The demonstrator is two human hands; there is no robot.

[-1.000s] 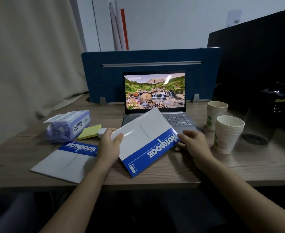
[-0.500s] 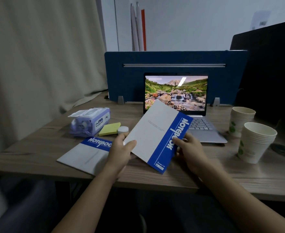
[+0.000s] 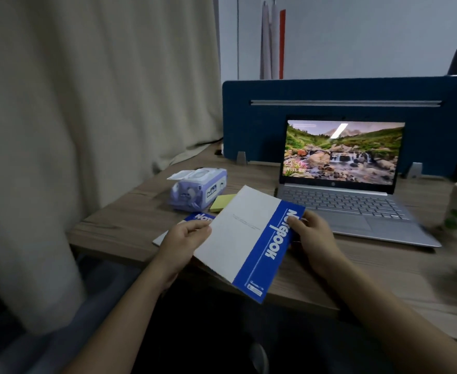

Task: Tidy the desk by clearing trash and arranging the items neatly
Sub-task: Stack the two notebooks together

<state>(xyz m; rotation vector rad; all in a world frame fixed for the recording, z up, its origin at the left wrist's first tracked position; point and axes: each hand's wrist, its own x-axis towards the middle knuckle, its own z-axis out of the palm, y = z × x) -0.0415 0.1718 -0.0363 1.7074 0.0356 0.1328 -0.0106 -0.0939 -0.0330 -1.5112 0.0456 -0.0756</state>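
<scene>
Hands, left hand point(image 3: 182, 242) and right hand point(image 3: 313, 242), grip notebook point(image 3: 246, 238) above desk point(image 3: 119, 228).

A wooden desk point(image 3: 119, 225) with a grey-brown grain fills the lower middle of the view, its near edge running across the frame. Along its far edge stands a dark blue fabric divider panel point(image 3: 254, 122), held upright by small metal feet and crossed by a thin silver rail near its top. To the left of the panel, a pale beige curtain point(image 3: 87, 103) hangs in heavy folds, its hem spilling onto the desk's back left corner. Behind the panel rises a plain white wall point(image 3: 370, 36), against which lean two pale poles and a red strip point(image 3: 282, 44). The room is dim; under the desk is deep shadow.
</scene>
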